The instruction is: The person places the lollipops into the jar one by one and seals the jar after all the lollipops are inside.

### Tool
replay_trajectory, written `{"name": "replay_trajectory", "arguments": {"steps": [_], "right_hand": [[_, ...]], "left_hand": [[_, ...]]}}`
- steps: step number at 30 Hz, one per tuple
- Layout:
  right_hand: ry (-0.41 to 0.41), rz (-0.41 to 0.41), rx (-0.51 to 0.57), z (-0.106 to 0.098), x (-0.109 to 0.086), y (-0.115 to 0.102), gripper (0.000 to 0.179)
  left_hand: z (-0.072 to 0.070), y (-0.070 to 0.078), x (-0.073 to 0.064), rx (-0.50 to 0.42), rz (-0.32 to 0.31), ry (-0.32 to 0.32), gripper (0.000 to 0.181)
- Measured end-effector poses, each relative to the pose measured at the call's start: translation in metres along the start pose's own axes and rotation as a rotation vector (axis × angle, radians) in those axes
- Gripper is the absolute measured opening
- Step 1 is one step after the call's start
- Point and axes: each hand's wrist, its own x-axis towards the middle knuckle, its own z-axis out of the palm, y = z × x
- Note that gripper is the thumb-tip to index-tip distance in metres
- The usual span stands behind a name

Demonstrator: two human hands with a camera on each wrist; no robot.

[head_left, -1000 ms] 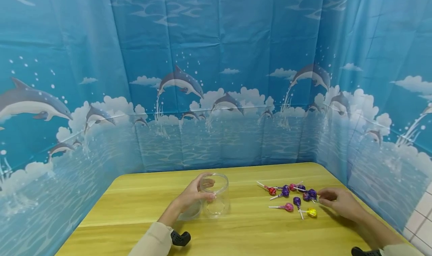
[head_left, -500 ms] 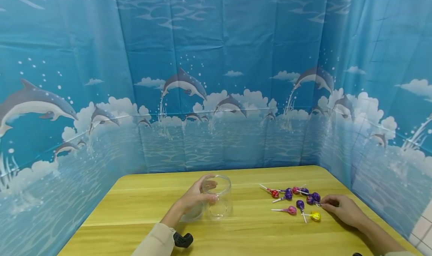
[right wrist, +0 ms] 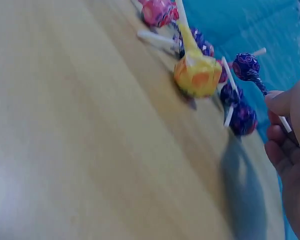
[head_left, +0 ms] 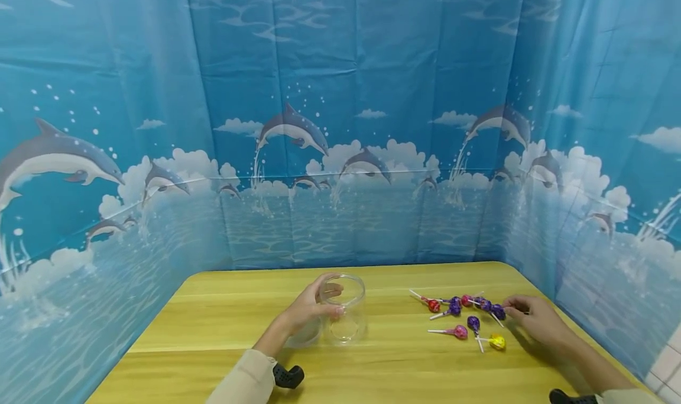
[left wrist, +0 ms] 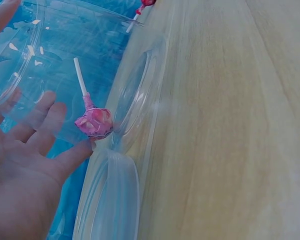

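My left hand (head_left: 314, 305) wraps its fingers and thumb round the side of a clear plastic jar (head_left: 353, 318), which stands upright on the table. A translucent lid (left wrist: 117, 195) lies right beside the jar, partly behind the hand in the head view. In the right wrist view, my right hand (right wrist: 292, 135) pinches the stick of a purple-wrapped lollipop (right wrist: 246, 65), its head pointing away from the fingers and raised over the others. Close by on the table are more lollipops: a yellow one (head_left: 497, 341), a purple one (head_left: 473, 323), a pink one (head_left: 460, 332) and a red one (head_left: 433, 305).
The wooden table (head_left: 213, 356) has a yellowish top. A blue dolphin-print curtain (head_left: 351, 226) hangs along its back and sides. White tiles (head_left: 667, 359) show at the far right. A black device (head_left: 288, 377) is strapped at the left wrist.
My right fingers have reached the purple lollipops at the right of the group and lifted one by its stick. My left hand stays on the jar. The head view has shifted slightly.
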Motion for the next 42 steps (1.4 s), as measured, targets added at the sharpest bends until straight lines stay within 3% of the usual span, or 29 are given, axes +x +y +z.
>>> {"name": "replay_trajectory", "arguments": {"steps": [10,21,34,42], "right_hand": [[0.068,-0.117,0.052,-0.001,0.026,-0.044,0.015],[-0.012,-0.181,0.137,0.012,0.064,-0.105,0.013],[-0.065,-0.257,0.156,0.025,0.084,-0.138,0.011],[-0.124,-0.329,0.158,0.037,0.097,-0.172,0.010]], "left_hand": [[0.001,0.003,0.001,-0.005,0.002,-0.008,0.081],[-0.001,0.004,0.002,-0.007,-0.019,0.006,0.081],[0.000,0.005,-0.001,-0.012,-0.020,-0.001,0.081],[-0.001,0.004,-0.001,0.012,-0.017,-0.016,0.084]]}}
